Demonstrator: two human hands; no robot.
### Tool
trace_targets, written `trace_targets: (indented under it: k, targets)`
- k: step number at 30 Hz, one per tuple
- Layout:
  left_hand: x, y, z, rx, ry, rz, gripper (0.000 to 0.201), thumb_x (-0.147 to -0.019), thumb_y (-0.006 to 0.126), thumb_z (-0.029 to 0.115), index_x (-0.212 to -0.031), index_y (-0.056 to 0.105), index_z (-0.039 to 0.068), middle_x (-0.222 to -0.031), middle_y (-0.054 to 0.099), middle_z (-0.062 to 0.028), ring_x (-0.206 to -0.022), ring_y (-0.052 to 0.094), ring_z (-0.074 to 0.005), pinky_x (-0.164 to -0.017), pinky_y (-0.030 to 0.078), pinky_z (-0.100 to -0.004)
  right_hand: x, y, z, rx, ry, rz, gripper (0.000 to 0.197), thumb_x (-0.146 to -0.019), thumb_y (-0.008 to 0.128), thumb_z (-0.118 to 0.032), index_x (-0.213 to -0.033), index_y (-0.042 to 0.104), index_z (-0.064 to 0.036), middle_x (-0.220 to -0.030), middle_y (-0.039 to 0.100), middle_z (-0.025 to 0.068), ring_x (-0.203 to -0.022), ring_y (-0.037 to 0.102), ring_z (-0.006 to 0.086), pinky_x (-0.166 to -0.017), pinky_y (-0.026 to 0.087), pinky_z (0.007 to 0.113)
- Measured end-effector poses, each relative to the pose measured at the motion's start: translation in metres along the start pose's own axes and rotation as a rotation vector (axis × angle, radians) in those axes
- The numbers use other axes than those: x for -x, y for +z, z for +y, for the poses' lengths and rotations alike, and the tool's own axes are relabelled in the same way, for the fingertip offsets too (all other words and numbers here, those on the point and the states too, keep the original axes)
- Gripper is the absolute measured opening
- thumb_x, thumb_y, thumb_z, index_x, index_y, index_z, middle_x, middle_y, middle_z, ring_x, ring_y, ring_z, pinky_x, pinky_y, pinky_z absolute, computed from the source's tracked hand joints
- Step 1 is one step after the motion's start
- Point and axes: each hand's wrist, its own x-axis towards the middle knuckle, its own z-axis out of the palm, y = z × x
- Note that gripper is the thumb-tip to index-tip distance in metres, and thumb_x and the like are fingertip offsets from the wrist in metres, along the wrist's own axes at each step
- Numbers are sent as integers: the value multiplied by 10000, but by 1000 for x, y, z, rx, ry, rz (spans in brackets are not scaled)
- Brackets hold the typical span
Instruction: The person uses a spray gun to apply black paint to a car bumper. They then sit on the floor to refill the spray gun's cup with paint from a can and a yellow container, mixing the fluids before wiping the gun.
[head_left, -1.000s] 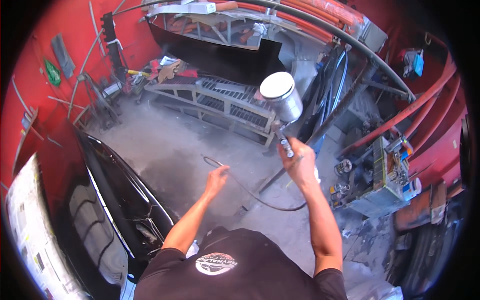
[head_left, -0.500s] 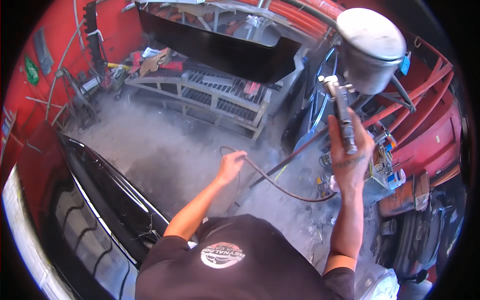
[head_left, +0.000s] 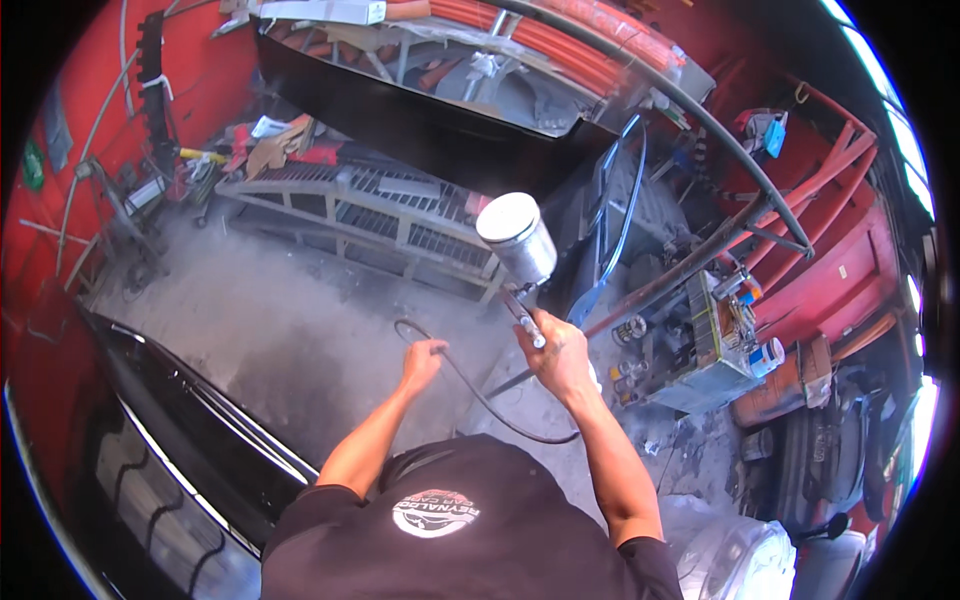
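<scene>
In my right hand (head_left: 560,358) is a spray gun (head_left: 522,318), gripped by its handle. Its silver cup (head_left: 528,255) with a pale lid sits on top, beyond my fingers. My left hand (head_left: 423,362) is closed around a dark air hose (head_left: 470,392), which loops past it and sags in a curve toward my right wrist. Past the gun stretches a long black panel (head_left: 400,125) on a stand. To the left lies a glossy black car body part (head_left: 190,400) with light reflections along its edges.
A slatted metal frame (head_left: 330,215) stands on the dusty grey floor (head_left: 290,290). At the right, a cart (head_left: 715,360) carries cans and tools near curved metal tubing (head_left: 740,165). Clear plastic wrapping (head_left: 740,560) lies at lower right. Red walls surround the area.
My right hand has lowered the spray gun and brought it inward, away from the camera. My left hand, still on the hose, appears slightly lower and farther left. The view has shifted too.
</scene>
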Motion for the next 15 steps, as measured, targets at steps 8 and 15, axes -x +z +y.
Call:
trace_targets:
  k: [8,15]
  targets:
    - [-17,-3,58,188,107,-177,432,-868,590,25,-1267,750,-17,-1239,789,-172,-1203,741,-274,-1055,549,-366,-37,-136,-72,58,34,351,258,-938,798,-102,-1159,741,18,-903,764,206,-791,777,357,-716,592,404]
    - [-36,-25,56,254,135,-162,397,-882,608,4,-1252,749,-23,-1217,793,-138,-1186,738,-230,-1038,553,-343,-36,-161,-110,20,194,654,167,-990,765,-74,-1107,747,43,-841,736,82,-642,647,133,-614,494,295]
